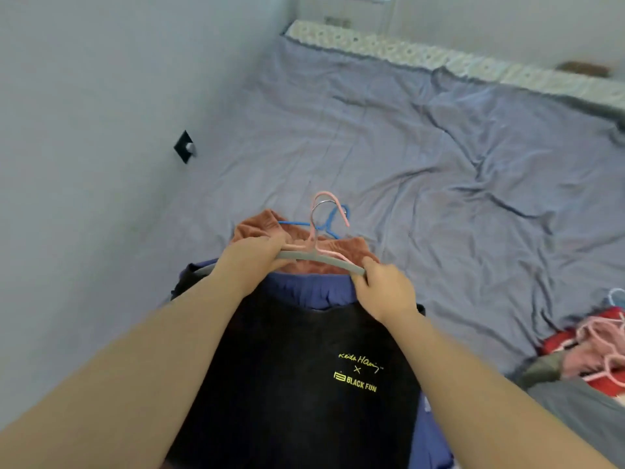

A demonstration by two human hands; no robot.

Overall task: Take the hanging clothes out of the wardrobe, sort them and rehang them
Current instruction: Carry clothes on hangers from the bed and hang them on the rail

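Likely, with the left hand [255,262] and right hand [385,294] each gripping an end of the grey hanger [321,261] over the black shirt [297,367] on the bed [439,157], a pull would snag the pink hanger [333,201] nested against it.

Black garment [287,384] reads "Keith Haring × BLACK FUN" in yellow.

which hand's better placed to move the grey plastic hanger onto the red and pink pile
Probably right: the right hand pinches the grey plastic hanger at the end nearest the red and pink clothes pile; the left hand grips the far end.
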